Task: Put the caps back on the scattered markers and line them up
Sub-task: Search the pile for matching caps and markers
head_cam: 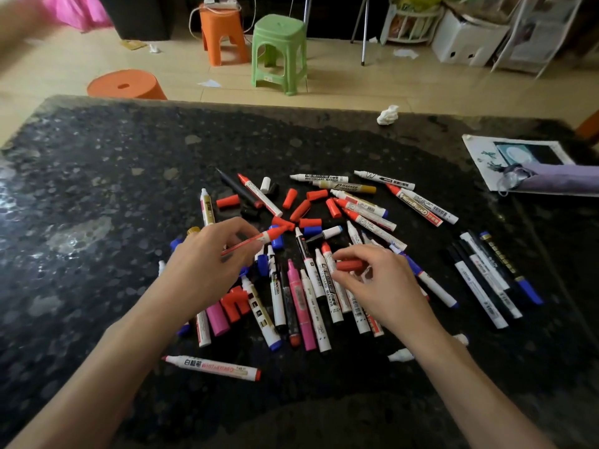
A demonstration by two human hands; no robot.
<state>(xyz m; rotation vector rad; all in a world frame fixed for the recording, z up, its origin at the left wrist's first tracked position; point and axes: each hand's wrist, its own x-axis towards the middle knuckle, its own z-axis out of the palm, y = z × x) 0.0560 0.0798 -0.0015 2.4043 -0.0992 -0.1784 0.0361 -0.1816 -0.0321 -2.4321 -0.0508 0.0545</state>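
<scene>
Many uncapped markers (311, 286) lie scattered in a heap on the dark stone table (97, 189), with loose red caps (299, 210), blue caps and black caps among them. My left hand (207, 267) grips a thin red marker (259, 239), its red tip end pointing right. Close to its right, my right hand (379, 283) pinches a red cap (350, 265) just above the heap. Several capped markers (489, 280) lie side by side at the right. One red marker (212, 367) lies alone near me.
A crumpled tissue (388, 115) sits at the table's far edge. A paper sheet (515, 157) and a purple folded umbrella (557, 181) lie at the right. Orange stools (222, 34) and a green stool (279, 50) stand on the floor beyond the table.
</scene>
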